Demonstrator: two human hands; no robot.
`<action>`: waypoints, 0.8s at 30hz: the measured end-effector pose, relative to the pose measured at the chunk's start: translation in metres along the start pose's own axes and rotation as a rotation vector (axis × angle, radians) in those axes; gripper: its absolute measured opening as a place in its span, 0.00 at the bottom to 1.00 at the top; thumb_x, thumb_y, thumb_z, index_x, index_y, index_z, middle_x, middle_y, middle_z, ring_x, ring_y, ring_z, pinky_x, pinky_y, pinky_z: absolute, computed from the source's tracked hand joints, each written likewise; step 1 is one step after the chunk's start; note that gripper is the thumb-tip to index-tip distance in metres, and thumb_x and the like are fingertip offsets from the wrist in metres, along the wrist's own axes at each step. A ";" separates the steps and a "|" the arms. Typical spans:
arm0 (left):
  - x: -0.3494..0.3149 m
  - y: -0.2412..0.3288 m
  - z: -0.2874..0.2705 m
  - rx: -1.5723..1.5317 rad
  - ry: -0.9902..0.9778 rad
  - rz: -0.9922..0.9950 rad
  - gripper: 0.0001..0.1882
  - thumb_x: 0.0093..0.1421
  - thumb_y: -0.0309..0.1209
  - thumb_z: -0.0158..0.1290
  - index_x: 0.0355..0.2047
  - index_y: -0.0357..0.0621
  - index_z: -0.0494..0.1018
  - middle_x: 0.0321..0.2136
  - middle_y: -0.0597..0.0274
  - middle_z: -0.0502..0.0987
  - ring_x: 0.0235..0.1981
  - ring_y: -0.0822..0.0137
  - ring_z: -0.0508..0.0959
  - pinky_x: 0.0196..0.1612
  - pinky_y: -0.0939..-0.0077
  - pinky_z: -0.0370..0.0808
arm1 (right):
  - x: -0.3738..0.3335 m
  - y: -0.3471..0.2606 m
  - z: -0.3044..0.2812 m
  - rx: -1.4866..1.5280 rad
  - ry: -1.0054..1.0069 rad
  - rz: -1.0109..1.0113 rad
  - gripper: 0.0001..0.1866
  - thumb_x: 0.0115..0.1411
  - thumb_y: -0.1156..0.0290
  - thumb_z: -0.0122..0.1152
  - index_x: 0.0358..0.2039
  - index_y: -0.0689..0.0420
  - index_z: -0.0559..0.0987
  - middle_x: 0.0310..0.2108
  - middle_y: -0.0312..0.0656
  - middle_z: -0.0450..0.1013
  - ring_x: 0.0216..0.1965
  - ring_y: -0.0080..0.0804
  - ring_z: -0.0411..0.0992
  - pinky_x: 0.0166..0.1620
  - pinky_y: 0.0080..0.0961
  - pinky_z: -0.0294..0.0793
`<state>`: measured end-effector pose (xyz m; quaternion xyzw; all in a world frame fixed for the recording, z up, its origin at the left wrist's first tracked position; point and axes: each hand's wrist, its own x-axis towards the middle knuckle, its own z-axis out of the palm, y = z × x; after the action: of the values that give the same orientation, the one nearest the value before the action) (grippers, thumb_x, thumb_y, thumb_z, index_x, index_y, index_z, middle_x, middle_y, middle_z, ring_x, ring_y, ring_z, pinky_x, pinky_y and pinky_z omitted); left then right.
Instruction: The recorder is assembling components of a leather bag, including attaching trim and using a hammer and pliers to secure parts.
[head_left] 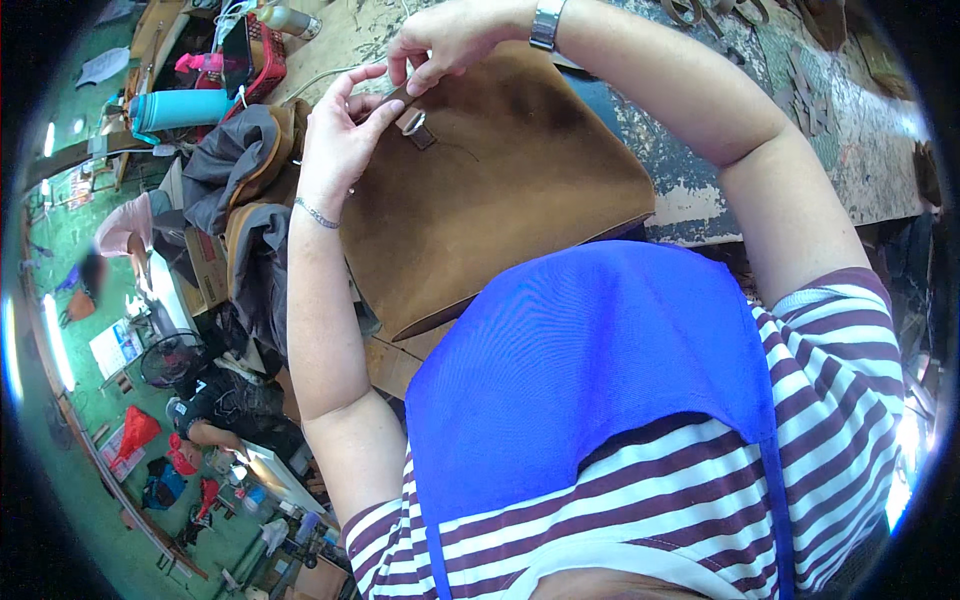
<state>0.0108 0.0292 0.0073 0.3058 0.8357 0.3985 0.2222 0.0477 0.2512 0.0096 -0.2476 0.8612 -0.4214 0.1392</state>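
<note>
Brown strap (pixel 401 96) slants lengthwise, rising toward the right hand (pixel 452 42).

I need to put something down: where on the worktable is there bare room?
The worn worktable looks bare between the right edge of the brown piece and the right arm. Another gap, crossed by a cord, separates the red basket from the left hand. Crowded: upper right, with dark strips, and left, around the turquoise bottle.

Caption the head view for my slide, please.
Left hand and right hand pinch a narrow brown strip over a large brown leather piece.
</note>
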 end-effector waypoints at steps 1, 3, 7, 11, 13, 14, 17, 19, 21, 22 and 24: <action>0.000 0.001 0.000 0.002 -0.005 0.004 0.24 0.54 0.28 0.61 0.52 0.46 0.69 0.30 0.64 0.81 0.31 0.79 0.76 0.38 0.85 0.71 | -0.002 -0.001 -0.009 -0.057 -0.043 0.023 0.15 0.53 0.62 0.63 0.34 0.62 0.81 0.26 0.48 0.77 0.26 0.37 0.74 0.32 0.33 0.71; -0.004 0.004 0.002 -0.024 -0.022 -0.085 0.22 0.57 0.24 0.58 0.52 0.43 0.68 0.28 0.70 0.78 0.29 0.83 0.72 0.36 0.87 0.67 | 0.002 -0.004 -0.024 -0.208 -0.123 0.042 0.17 0.50 0.60 0.66 0.33 0.60 0.82 0.24 0.44 0.78 0.24 0.33 0.74 0.28 0.30 0.72; -0.008 0.012 0.005 -0.147 -0.010 -0.100 0.22 0.57 0.23 0.59 0.52 0.42 0.68 0.28 0.69 0.78 0.30 0.83 0.72 0.34 0.88 0.66 | -0.003 -0.029 -0.043 -0.303 -0.176 0.097 0.14 0.50 0.61 0.66 0.30 0.59 0.82 0.22 0.43 0.77 0.24 0.32 0.74 0.28 0.30 0.72; -0.011 0.002 0.006 -0.197 0.029 -0.040 0.22 0.57 0.23 0.59 0.51 0.40 0.67 0.27 0.65 0.79 0.27 0.80 0.73 0.32 0.88 0.68 | -0.001 -0.024 -0.040 -0.229 -0.162 0.165 0.13 0.50 0.61 0.65 0.29 0.59 0.82 0.20 0.40 0.75 0.22 0.31 0.72 0.28 0.29 0.71; -0.013 0.002 0.007 -0.280 0.066 -0.062 0.21 0.56 0.22 0.59 0.50 0.41 0.68 0.28 0.64 0.79 0.27 0.80 0.74 0.31 0.88 0.68 | 0.006 -0.005 -0.034 -0.257 -0.104 0.081 0.13 0.50 0.61 0.65 0.29 0.59 0.82 0.20 0.40 0.75 0.23 0.30 0.72 0.28 0.29 0.71; -0.014 0.002 0.007 -0.278 0.065 -0.062 0.21 0.56 0.22 0.59 0.50 0.41 0.68 0.28 0.64 0.79 0.27 0.80 0.74 0.31 0.88 0.68 | 0.008 0.004 -0.032 -0.288 -0.048 -0.002 0.13 0.51 0.61 0.65 0.30 0.58 0.82 0.20 0.39 0.75 0.23 0.30 0.72 0.29 0.28 0.72; -0.013 0.000 0.006 -0.313 0.083 -0.026 0.21 0.56 0.22 0.59 0.50 0.41 0.68 0.28 0.64 0.79 0.28 0.80 0.74 0.31 0.88 0.68 | 0.007 0.015 -0.032 -0.184 -0.097 0.030 0.14 0.53 0.60 0.64 0.33 0.58 0.82 0.23 0.40 0.76 0.26 0.29 0.73 0.30 0.28 0.73; -0.016 -0.003 0.004 -0.312 0.095 -0.026 0.21 0.56 0.22 0.59 0.49 0.41 0.68 0.29 0.64 0.78 0.28 0.80 0.74 0.33 0.89 0.69 | 0.008 0.016 -0.027 -0.129 -0.115 0.030 0.15 0.54 0.60 0.64 0.35 0.58 0.82 0.24 0.40 0.77 0.27 0.29 0.74 0.31 0.28 0.73; -0.018 -0.001 0.003 -0.290 0.094 -0.043 0.20 0.56 0.22 0.59 0.49 0.41 0.68 0.29 0.64 0.78 0.29 0.80 0.75 0.35 0.88 0.70 | 0.007 0.017 -0.024 -0.076 -0.125 0.043 0.16 0.55 0.60 0.63 0.36 0.59 0.81 0.26 0.40 0.77 0.28 0.28 0.74 0.32 0.28 0.74; -0.018 0.002 0.003 -0.269 0.088 -0.054 0.20 0.56 0.22 0.59 0.49 0.41 0.68 0.29 0.64 0.78 0.30 0.80 0.75 0.36 0.88 0.70 | 0.005 0.016 -0.024 -0.066 -0.132 0.071 0.16 0.55 0.60 0.63 0.37 0.59 0.81 0.26 0.39 0.77 0.28 0.28 0.74 0.32 0.28 0.74; -0.018 0.003 0.003 -0.290 0.074 -0.059 0.20 0.56 0.21 0.59 0.49 0.40 0.68 0.30 0.64 0.78 0.32 0.79 0.75 0.38 0.87 0.71 | 0.006 0.021 -0.022 -0.053 -0.136 0.098 0.16 0.56 0.60 0.62 0.38 0.59 0.81 0.27 0.39 0.77 0.28 0.28 0.74 0.32 0.27 0.74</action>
<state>0.0265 0.0201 0.0106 0.2310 0.7856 0.5193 0.2446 0.0260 0.2733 0.0066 -0.2368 0.8717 -0.3733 0.2115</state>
